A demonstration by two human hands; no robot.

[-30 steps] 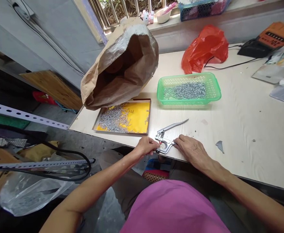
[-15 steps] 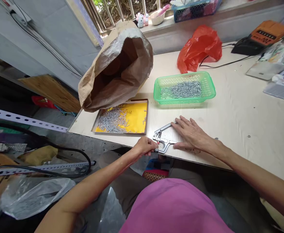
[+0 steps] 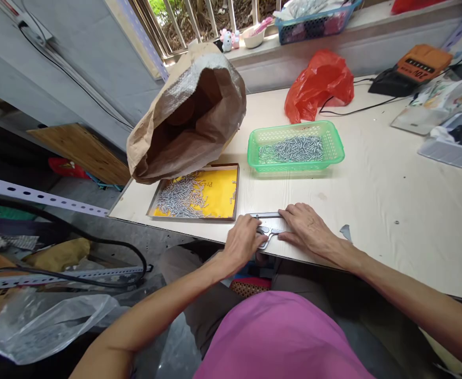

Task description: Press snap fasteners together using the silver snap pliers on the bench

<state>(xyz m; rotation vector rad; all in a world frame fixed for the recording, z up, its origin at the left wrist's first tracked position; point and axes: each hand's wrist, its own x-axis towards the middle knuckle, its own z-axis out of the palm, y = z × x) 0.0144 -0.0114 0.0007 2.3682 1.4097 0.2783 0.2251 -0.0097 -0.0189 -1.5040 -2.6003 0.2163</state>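
Observation:
A silver metal hand tool like pliers (image 3: 271, 230), with two long handles, lies flat near the table's front edge. My right hand (image 3: 308, 229) grips its handles, fingers over the far one and thumb against the near one; the handles are close together. At the tool's head, my left hand (image 3: 243, 239) is closed, with fingers over the top and thumb at the near side. Part of the head is hidden under it. Left of the tool is a shallow tray (image 3: 235, 202) lined in yellow, holding many small silvery pieces (image 3: 181, 197) that look like springs.
Behind the tool stands a green basket (image 3: 294, 167) with similar silvery pieces. A large brown paper bag (image 3: 187, 126) leans over the tray. A red plastic bag (image 3: 320, 84), an orange-and-black battery charger (image 3: 412, 71) and a grey chip (image 3: 346, 232) lie on the table (image 3: 373, 195).
The tool's spread handles have come together under my right hand. My left hand has moved from the head's near end up over its top. The view has shifted slightly.

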